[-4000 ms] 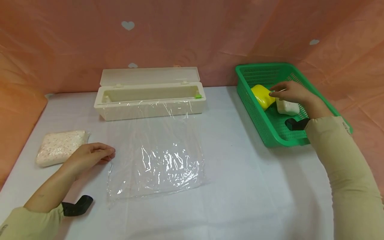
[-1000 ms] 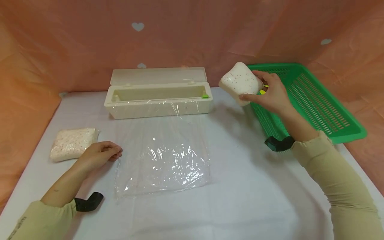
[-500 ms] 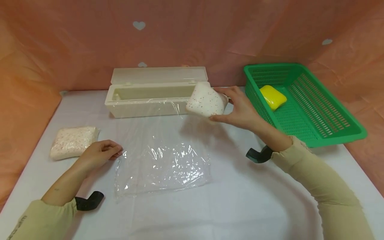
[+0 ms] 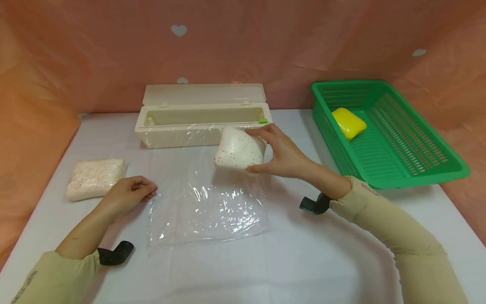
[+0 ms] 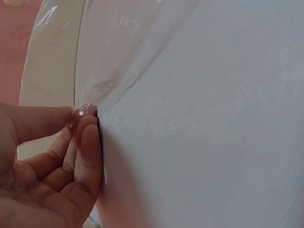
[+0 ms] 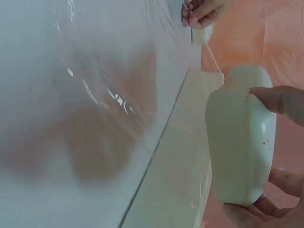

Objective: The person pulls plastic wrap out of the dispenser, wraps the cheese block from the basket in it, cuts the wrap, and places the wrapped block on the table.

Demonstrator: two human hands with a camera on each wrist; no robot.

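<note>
My right hand grips a white pillow-shaped block with small dark-red specks, thumb on one side and fingers on the other. It is held above the far part of a sheet of clear plastic wrap spread on the table. In the right wrist view the speckled block shows edge-on between thumb and fingers. At the sheet's left edge, my left hand pinches the wrap; the left wrist view shows its thumb against the fingertips. The wrap runs back to a cream dispenser box with its lid raised.
Left of the wrap lies a speckled block wrapped in film, close to my left forearm. A green basket stands at the right, holding a yellow block. An orange cloth hangs behind the table.
My right hand has lifted the white speckled block out of the green basket and carried it left over the wrap. The left hand stays at the sheet's edge; the view has shifted slightly.
</note>
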